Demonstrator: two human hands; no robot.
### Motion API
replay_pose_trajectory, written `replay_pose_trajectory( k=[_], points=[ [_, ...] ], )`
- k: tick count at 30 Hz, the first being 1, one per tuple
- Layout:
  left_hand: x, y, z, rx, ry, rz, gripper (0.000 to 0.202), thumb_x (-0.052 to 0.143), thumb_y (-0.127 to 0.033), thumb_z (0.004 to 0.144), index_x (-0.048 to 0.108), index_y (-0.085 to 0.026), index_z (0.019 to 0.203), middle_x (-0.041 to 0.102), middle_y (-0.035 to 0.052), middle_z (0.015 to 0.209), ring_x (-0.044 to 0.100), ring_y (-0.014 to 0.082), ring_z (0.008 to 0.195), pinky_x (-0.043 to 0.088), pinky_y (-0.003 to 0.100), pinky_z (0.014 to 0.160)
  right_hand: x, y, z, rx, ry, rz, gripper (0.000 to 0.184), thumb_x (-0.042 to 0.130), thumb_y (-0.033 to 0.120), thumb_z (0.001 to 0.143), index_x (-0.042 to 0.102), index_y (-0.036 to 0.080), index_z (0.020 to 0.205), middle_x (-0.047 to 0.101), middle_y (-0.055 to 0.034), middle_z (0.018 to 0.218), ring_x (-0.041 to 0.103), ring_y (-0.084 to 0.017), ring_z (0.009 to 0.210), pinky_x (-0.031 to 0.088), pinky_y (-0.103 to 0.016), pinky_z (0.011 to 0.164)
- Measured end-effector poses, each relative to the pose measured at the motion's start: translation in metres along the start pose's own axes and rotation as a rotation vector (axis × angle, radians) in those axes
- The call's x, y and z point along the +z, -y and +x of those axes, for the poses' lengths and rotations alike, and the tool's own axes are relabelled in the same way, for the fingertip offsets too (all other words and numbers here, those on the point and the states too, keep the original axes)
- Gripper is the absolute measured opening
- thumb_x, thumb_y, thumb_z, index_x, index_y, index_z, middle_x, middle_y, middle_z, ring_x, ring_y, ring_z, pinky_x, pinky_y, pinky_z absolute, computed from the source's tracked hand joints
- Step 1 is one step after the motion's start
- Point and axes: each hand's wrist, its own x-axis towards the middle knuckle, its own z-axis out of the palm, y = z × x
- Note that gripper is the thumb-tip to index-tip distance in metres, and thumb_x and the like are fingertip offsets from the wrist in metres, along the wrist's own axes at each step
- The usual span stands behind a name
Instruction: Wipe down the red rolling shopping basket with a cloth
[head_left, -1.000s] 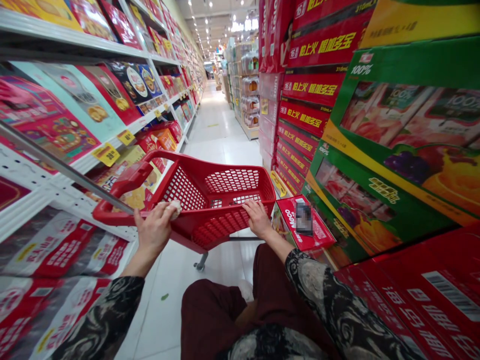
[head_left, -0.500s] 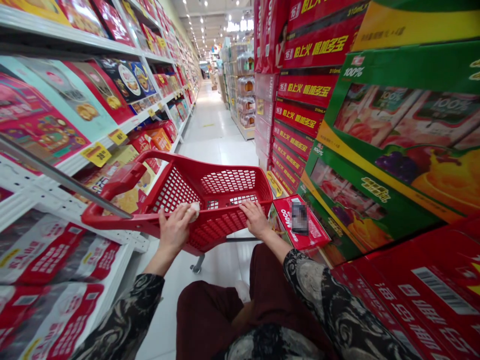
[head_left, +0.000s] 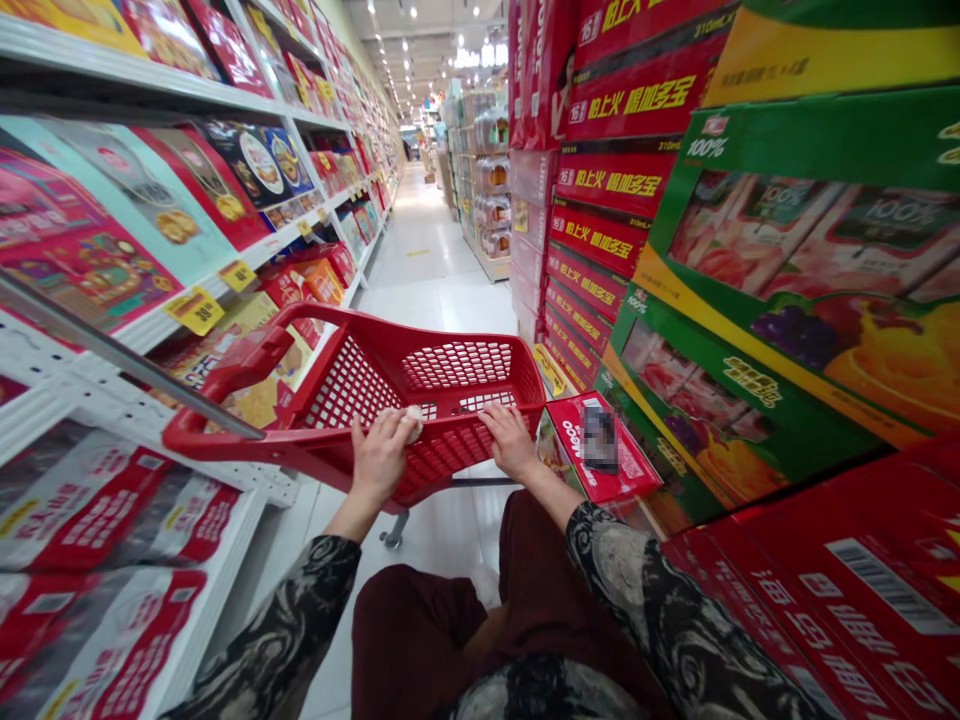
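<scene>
A red plastic shopping cart (head_left: pixel 450 445) stands sideways in front of my knees, its perforated basket open at the top. My left hand (head_left: pixel 381 455) rests on the near rim, fingers closed over a small crumpled white wipe (head_left: pixel 414 422) pressed against the edge; whether it is cloth or tissue I cannot tell. Farther right on that same rim, my right hand (head_left: pixel 511 440) is curled over the edge, gripping it. The cart's push handle (head_left: pixel 247 360) lies to the left, beyond both hands. A caster (head_left: pixel 394 530) shows beneath the basket.
Shelves of packaged foods (head_left: pixel 165 200) line the left side, close to the cart handle. Stacked red drink cartons (head_left: pixel 600 230) and green juice boxes (head_left: pixel 787 300) rise on the right. A red box (head_left: pixel 637 465) lies low beside the cart. The tiled aisle (head_left: pixel 420 215) runs ahead.
My left hand has slid right along the cart's near rim with the white wipe, closer to my right hand. My right hand and the cart have stayed in place.
</scene>
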Motion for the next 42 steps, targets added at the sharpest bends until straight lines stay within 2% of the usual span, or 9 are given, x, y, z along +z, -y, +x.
replay_pose_trajectory(
  k=[4,12,16,22,24,28,31,34,42],
  points=[
    [-0.001,-0.002,0.001,0.053,0.008,0.012,0.04,0.038,-0.012,0.083,0.059,-0.027,0.114,0.058,0.0075,0.126,0.051,0.0234,0.118,0.007,0.056,0.11,-0.002,-0.002,0.0,-0.01,0.02,-0.009,0.063,0.041,0.002,0.068,0.049,0.014,0.129,0.049,-0.0107,0.135,0.034,-0.02,0.133,0.021,-0.046,0.111],
    [-0.046,0.072,-0.021,-0.144,-0.152,0.142,0.034,0.038,-0.018,0.087,0.06,-0.025,0.111,0.057,0.009,0.128,0.053,0.0249,0.113,0.004,0.056,0.108,0.002,-0.006,-0.001,-0.016,0.002,-0.011,0.063,0.042,0.002,0.068,0.049,0.014,0.13,0.049,-0.0104,0.135,0.033,-0.021,0.133,0.02,-0.046,0.111],
    [-0.04,0.062,-0.015,-0.185,-0.145,0.128,0.032,0.037,-0.02,0.087,0.061,-0.023,0.11,0.059,0.0104,0.124,0.052,0.0259,0.113,0.01,0.055,0.107,0.002,-0.01,0.003,-0.029,0.009,-0.013,0.061,0.041,0.002,0.069,0.051,0.013,0.128,0.05,-0.0105,0.135,0.035,-0.021,0.132,0.023,-0.046,0.11],
    [-0.024,0.025,0.003,-0.061,-0.002,0.067,0.036,0.037,-0.014,0.085,0.061,-0.025,0.109,0.061,0.0082,0.119,0.051,0.0242,0.114,0.015,0.054,0.108,-0.003,-0.022,0.014,-0.023,0.012,-0.015,0.058,0.041,0.002,0.069,0.052,0.013,0.126,0.053,-0.0109,0.131,0.039,-0.022,0.129,0.025,-0.047,0.11],
    [-0.031,0.031,0.003,-0.049,-0.023,0.078,0.037,0.036,-0.014,0.086,0.06,-0.027,0.111,0.062,0.0064,0.119,0.053,0.0226,0.112,0.01,0.055,0.109,-0.004,-0.029,0.016,-0.015,0.022,-0.019,0.058,0.041,0.002,0.07,0.052,0.014,0.125,0.053,-0.0106,0.131,0.04,-0.022,0.129,0.026,-0.048,0.109],
    [-0.052,0.065,-0.008,-0.108,-0.164,0.082,0.037,0.035,-0.016,0.088,0.06,-0.029,0.112,0.06,0.0052,0.124,0.052,0.022,0.115,0.002,0.054,0.11,-0.005,-0.037,0.015,-0.024,0.014,-0.011,0.057,0.041,0.002,0.07,0.052,0.015,0.125,0.053,-0.0111,0.131,0.041,-0.022,0.128,0.027,-0.05,0.108],
    [-0.057,0.08,-0.015,-0.139,-0.211,0.053,0.034,0.037,-0.018,0.088,0.062,-0.027,0.109,0.059,0.007,0.125,0.05,0.0229,0.119,0.0,0.053,0.111,-0.003,-0.037,0.012,-0.009,-0.047,-0.003,0.057,0.041,0.003,0.069,0.052,0.015,0.124,0.053,-0.0119,0.131,0.04,-0.023,0.129,0.025,-0.051,0.109],
    [-0.045,0.068,-0.014,-0.117,-0.178,0.063,0.033,0.037,-0.018,0.089,0.062,-0.025,0.11,0.06,0.0091,0.124,0.051,0.023,0.119,0.006,0.051,0.112,-0.002,-0.034,0.011,0.001,-0.085,0.009,0.057,0.041,0.003,0.068,0.053,0.014,0.122,0.054,-0.0125,0.13,0.04,-0.023,0.129,0.025,-0.052,0.109],
    [-0.006,-0.003,0.005,0.023,0.014,0.018,0.041,0.038,-0.011,0.084,0.058,-0.024,0.117,0.055,0.0051,0.132,0.045,0.0234,0.125,0.019,0.048,0.111,-0.006,-0.033,0.014,0.038,-0.056,0.037,0.055,0.043,0.005,0.066,0.054,0.013,0.12,0.054,-0.0136,0.128,0.042,-0.025,0.127,0.025,-0.054,0.108]
  ],
)
